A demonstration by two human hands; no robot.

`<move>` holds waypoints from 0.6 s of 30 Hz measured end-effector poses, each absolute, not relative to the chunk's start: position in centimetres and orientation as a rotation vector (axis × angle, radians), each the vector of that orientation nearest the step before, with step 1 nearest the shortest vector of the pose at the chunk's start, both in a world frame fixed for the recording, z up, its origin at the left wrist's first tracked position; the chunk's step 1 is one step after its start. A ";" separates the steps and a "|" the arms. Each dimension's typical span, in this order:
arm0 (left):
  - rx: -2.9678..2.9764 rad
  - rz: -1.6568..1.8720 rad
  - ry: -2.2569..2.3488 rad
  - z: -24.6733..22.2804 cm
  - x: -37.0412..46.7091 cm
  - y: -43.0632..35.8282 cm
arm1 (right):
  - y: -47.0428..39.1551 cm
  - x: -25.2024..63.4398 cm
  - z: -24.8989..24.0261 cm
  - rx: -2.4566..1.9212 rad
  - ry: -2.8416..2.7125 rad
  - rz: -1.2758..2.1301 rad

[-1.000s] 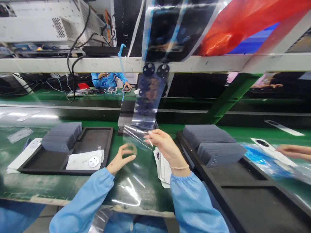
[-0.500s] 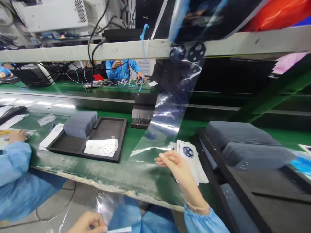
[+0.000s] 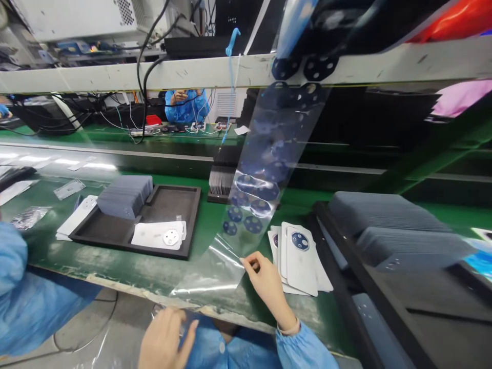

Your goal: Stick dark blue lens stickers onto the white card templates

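Note:
A clear plastic film strip [image 3: 265,148] with dark blue, holed, rounded stickers [image 3: 252,224] hangs from the shelf down onto the bench. My right hand [image 3: 265,287] pinches the right edge of this strip near its lower end, thumb and forefinger closed. My left hand [image 3: 165,338] is in front of the bench edge, low in view, thumb held apart from the fingers; nothing shows clearly in it. Right of my right hand lies a small fanned stack of white phone-shaped cards [image 3: 303,269]. The top card bears a dark blue round sticker [image 3: 300,241].
A black tray [image 3: 172,197] at left holds grey panels [image 3: 125,195] and white cards [image 3: 154,234]. Larger black trays [image 3: 430,292] with grey panels stand at right. A shelf rail [image 3: 215,74] crosses above. One co-worker's blue sleeve [image 3: 15,302] is at left; another person [image 3: 186,106] sits across.
My right hand has moved left and down onto the film's edge. The film's lower end has come toward the bench edge. My left hand rose and moved right; the white strip beside it is out of sight.

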State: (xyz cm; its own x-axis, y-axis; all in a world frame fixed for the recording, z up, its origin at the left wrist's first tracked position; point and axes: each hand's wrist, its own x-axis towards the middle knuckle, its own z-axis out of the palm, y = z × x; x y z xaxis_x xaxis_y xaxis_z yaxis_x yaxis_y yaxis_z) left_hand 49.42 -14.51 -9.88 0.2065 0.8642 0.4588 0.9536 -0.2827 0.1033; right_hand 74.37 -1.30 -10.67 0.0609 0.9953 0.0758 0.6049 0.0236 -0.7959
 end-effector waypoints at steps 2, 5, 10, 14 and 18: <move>-2.351 -0.702 -1.585 -9.1 51.7 -12.0 | -1.2 74.2 -11.2 -1.662 -1.639 0.662; -2.501 -0.575 -1.477 -9.7 53.8 -7.9 | -0.9 74.0 -11.8 -1.650 -1.672 0.616; -2.697 -0.383 -1.457 -11.9 54.3 -5.1 | -0.6 74.0 -12.2 -1.684 -1.692 0.578; -2.706 -0.369 -1.498 -12.2 54.1 -5.3 | -0.1 74.1 -12.0 -1.654 -1.564 0.740; -2.729 -0.356 -1.562 -11.8 54.4 -5.2 | 0.8 74.3 -11.3 -1.519 -1.420 1.013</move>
